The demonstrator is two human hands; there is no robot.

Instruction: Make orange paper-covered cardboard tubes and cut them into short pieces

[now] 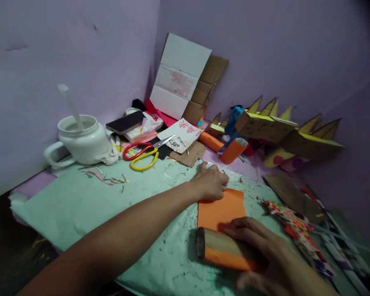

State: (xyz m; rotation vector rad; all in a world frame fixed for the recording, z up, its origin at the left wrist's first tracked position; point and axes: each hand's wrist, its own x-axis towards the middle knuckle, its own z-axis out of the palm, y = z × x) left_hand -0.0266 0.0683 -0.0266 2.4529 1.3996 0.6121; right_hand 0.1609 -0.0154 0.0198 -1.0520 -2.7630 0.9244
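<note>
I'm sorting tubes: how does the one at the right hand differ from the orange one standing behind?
The near tube lies on its side; the far tube stands on end. The near tube shows brown above orange; the far tube's visible side is orange. The right hand holds the near tube; the far tube is untouched. Both show orange.

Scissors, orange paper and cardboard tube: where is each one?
Scissors (156,146): head view, at the pivot.
Orange paper (221,210): head view, on its flat part.
Cardboard tube (221,241): head view, on its bare brown side.

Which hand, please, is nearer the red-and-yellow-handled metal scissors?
Left: the left hand is right of the scissors; the right hand is farther right, lower in view.
</note>
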